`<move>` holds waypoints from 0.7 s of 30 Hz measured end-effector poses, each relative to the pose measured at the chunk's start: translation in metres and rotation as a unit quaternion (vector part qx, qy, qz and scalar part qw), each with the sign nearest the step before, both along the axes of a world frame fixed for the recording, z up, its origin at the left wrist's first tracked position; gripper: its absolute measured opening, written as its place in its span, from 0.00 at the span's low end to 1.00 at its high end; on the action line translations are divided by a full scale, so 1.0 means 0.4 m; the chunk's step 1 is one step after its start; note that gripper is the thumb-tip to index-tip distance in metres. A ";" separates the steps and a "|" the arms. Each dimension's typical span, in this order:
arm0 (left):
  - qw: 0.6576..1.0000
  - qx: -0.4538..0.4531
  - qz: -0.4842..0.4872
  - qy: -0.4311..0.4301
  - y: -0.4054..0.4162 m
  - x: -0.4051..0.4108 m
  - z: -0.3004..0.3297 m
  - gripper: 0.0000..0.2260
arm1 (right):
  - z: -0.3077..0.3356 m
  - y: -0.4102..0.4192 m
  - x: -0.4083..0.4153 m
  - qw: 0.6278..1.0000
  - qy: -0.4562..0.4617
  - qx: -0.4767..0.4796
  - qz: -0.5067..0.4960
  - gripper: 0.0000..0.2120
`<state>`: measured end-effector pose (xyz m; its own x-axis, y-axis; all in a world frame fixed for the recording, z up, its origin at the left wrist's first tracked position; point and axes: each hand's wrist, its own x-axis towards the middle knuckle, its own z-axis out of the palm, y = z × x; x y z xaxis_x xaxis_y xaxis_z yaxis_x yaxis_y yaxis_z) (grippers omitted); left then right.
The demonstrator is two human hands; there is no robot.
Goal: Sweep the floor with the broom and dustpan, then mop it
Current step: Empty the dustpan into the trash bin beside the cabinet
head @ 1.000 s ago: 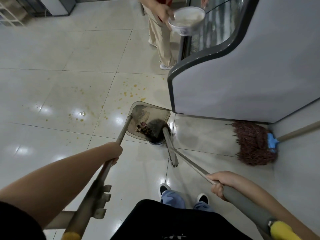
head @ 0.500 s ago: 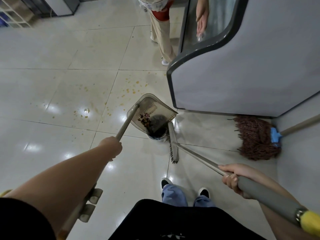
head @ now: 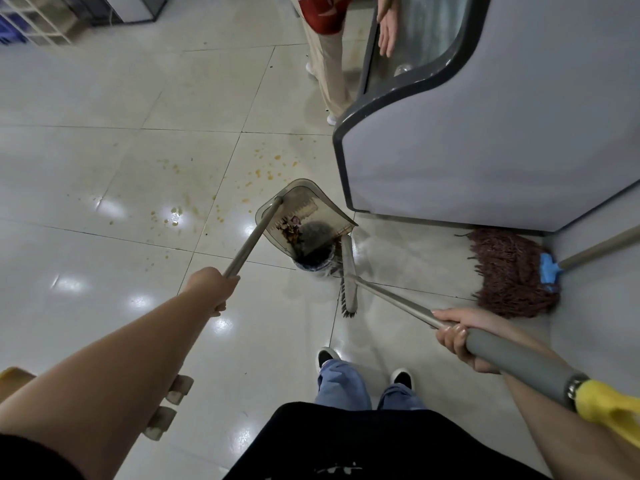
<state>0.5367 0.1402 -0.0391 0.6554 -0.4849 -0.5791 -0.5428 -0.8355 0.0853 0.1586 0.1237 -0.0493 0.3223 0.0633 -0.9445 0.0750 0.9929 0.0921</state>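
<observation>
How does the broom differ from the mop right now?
The broom is gripped by the right hand; the mop is in nobody's hand. The broom's head is narrow and pale, with short bristles; the mop's is a wide spread of reddish-brown strings under a blue clamp. Both heads rest on the floor, and both have long handles.

grey cabinet and mop block right; floor left open.

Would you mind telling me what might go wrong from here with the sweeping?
The dustpan, held by the left hand, looks tilted with debris inside, so bits may slide out. The broom, held by the right hand, could smear the orange splatters. A bystander stands close ahead.
</observation>
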 end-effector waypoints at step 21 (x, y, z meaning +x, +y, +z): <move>0.983 -0.105 0.124 0.090 0.166 -0.002 -0.120 0.22 | -0.014 0.007 0.053 0.993 0.018 -0.011 0.119 0.31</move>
